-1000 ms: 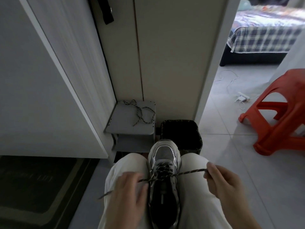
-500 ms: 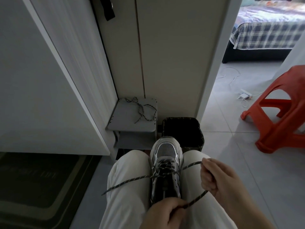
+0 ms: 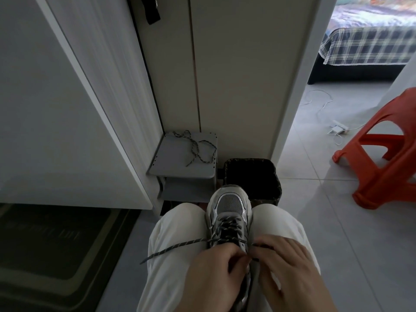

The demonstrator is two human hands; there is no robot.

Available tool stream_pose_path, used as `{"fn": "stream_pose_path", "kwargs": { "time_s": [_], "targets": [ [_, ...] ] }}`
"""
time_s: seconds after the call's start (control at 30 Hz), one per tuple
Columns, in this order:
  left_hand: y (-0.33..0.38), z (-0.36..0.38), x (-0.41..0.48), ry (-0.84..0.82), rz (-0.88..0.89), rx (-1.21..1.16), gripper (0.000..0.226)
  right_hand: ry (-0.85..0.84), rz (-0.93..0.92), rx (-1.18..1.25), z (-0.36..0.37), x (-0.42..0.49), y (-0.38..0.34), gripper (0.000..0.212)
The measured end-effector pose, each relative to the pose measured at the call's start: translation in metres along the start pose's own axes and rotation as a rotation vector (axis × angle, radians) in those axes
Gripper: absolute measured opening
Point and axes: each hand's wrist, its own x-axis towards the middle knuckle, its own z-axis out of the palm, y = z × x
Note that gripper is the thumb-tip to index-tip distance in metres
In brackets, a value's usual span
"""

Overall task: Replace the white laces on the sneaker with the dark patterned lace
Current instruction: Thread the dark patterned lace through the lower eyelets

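Largest in view is a white cabinet door point(image 3: 51, 104), filling the left side. A pale tiled floor point(image 3: 326, 221) runs to the right, through a doorway. A bed point(image 3: 369, 41) with a plaid cover is seen beyond it, at upper right. An orange stool point(image 3: 382, 176) stands on the tiles at the right edge. A dark mat point(image 3: 51, 251) lies at lower left.

Legs in pale trousers point(image 3: 175, 255) are seen at bottom centre. The sneaker point(image 3: 229, 203) is wedged upright between the knees, toe pointing away.

A grey shelf point(image 3: 171, 163) sits just beyond the knees, with a black bin point(image 3: 276, 176) touching its right side.

The left hand point(image 3: 213, 273) and right hand point(image 3: 290, 266) meet over the sneaker's tongue. Both are noted with fingers curled, each pinching the dark patterned lace point(image 3: 191, 242). This lace is crossed through the upper eyelets. One free end trails left across the thigh.

A second speckled lace point(image 3: 195, 147) lies loose on the shelf top. A white charger point(image 3: 337, 129) with its cable lies on the tiles near the stool.
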Motion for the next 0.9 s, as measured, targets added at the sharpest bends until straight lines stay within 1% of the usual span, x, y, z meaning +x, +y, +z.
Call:
{"fn": "stream_pose_path", "kwargs": {
  "time_s": [0.03,0.07,0.1,0.17,0.23,0.3,0.33,0.4,0.43,0.5,0.53,0.57,0.63,0.73,0.8,0.87,0.9],
  "targets": [
    [-0.001,0.001,0.000,0.013,0.006,0.014,0.020,0.018,-0.017,-0.050,0.000,-0.002,-0.002,0.046],
    [-0.001,0.003,0.000,0.027,0.010,0.032,0.020,0.038,-0.025,-0.101,-0.001,-0.002,-0.004,0.042],
    [-0.002,0.005,0.000,0.036,0.016,0.052,0.021,0.056,-0.027,-0.100,-0.003,-0.001,-0.006,0.038],
    [-0.001,0.009,0.000,0.033,0.036,0.078,0.029,0.042,0.006,-0.005,-0.006,0.002,-0.009,0.036],
    [0.000,0.011,-0.001,0.020,0.045,0.081,0.036,-0.037,0.068,0.078,-0.006,0.003,-0.012,0.025],
    [-0.001,0.010,-0.001,0.022,0.042,0.043,0.030,-0.128,0.147,0.107,0.000,-0.002,-0.011,0.034],
    [-0.002,0.008,0.000,0.024,0.040,0.027,0.026,-0.148,0.207,0.162,0.004,-0.005,-0.010,0.037],
    [-0.005,0.006,0.001,0.006,0.039,-0.002,0.021,-0.183,0.295,0.268,0.007,-0.008,-0.005,0.035],
    [-0.006,0.004,0.001,-0.021,0.039,-0.019,0.019,-0.195,0.313,0.275,0.007,-0.008,-0.002,0.032],
    [-0.006,0.001,0.003,-0.077,0.045,-0.050,0.017,-0.211,0.300,0.224,0.007,-0.007,0.005,0.024],
    [-0.008,-0.001,0.005,-0.069,0.048,-0.065,0.017,-0.217,0.301,0.201,0.006,-0.005,0.007,0.020],
    [-0.011,-0.003,0.007,-0.028,0.055,-0.065,0.017,-0.230,0.315,0.188,0.006,-0.004,0.010,0.017],
    [-0.019,-0.006,0.012,0.058,0.092,0.057,0.019,-0.243,0.363,0.172,0.007,0.000,0.016,0.015],
    [-0.023,-0.003,0.014,0.007,0.179,0.286,0.025,-0.294,0.403,0.121,0.014,0.007,0.021,0.009],
    [-0.022,0.004,0.013,-0.010,0.199,0.354,0.026,-0.316,0.378,0.041,0.016,0.012,0.018,0.007],
    [-0.022,0.009,0.016,0.011,0.187,0.346,0.026,-0.325,0.303,-0.016,0.018,0.017,0.015,0.003],
    [-0.023,0.010,0.018,0.022,0.176,0.318,0.025,-0.321,0.257,-0.039,0.018,0.019,0.014,0.008]
  ]
}}
